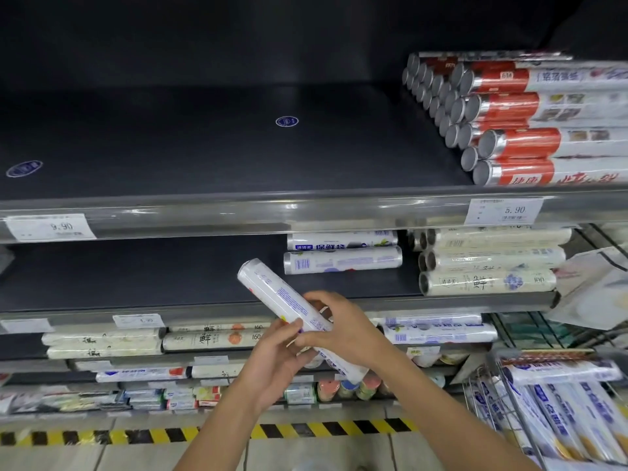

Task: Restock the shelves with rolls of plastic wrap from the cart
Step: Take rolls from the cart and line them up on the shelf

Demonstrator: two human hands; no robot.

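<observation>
Both my hands hold one white roll of plastic wrap (272, 290) with blue print, tilted with its far end up and to the left, in front of the middle shelf (136, 277). My left hand (278, 351) grips it from below near its middle. My right hand (336, 324) curls round it from the right. Two matching rolls (341, 253) lie stacked sideways on that shelf, just beyond the held roll. The wire cart (503, 385) at the lower right holds several more white and blue rolls (571, 413).
Red and silver foil rolls (509, 124) are stacked on the right of the top shelf (204, 147). Cream rolls (489, 263) fill the right of the middle shelf. Lower shelves hold assorted rolls. A yellow-black striped strip (136, 435) runs along the floor.
</observation>
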